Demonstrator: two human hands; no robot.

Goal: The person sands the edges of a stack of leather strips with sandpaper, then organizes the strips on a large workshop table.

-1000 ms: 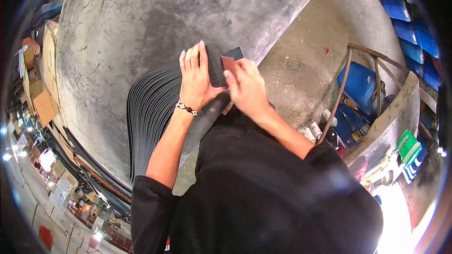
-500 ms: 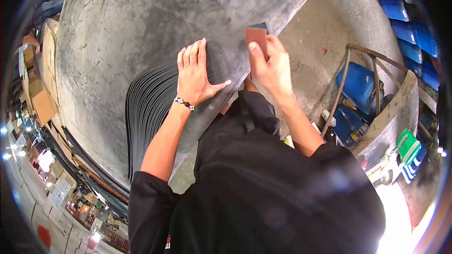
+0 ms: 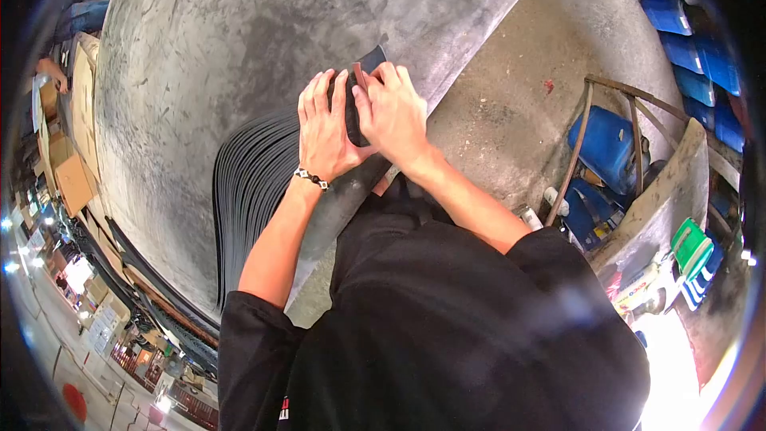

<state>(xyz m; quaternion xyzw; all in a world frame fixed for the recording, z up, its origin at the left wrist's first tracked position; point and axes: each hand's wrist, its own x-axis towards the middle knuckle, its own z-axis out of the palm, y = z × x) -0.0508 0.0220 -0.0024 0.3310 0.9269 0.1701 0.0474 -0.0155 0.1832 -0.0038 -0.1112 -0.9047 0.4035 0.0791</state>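
Observation:
A thick stack of dark rubbery strips (image 3: 251, 168) lies curved on the grey tabletop (image 3: 215, 32). My left hand (image 3: 325, 124) presses on the end of the stack, fingers stretched out, a beaded bracelet at the wrist. Right beside it, my right hand (image 3: 391, 116) grips a reddish-brown block (image 3: 360, 77) against the strip ends. A dark flap (image 3: 373, 58) sticks up just beyond the block; whether it belongs to the block or to a strip I cannot tell. The fingertips of both hands nearly touch.
Cardboard boxes (image 3: 74, 179) line the left side, where another person's hand (image 3: 53, 73) shows. On the right are a blue container (image 3: 605, 148) within a rusty metal frame (image 3: 590, 112), a green brush-like item (image 3: 692, 247) and stacked blue containers (image 3: 702, 56).
My right hand has moved left with the block, from beyond the table edge onto the strip ends. The left hand has stayed nearly in place.

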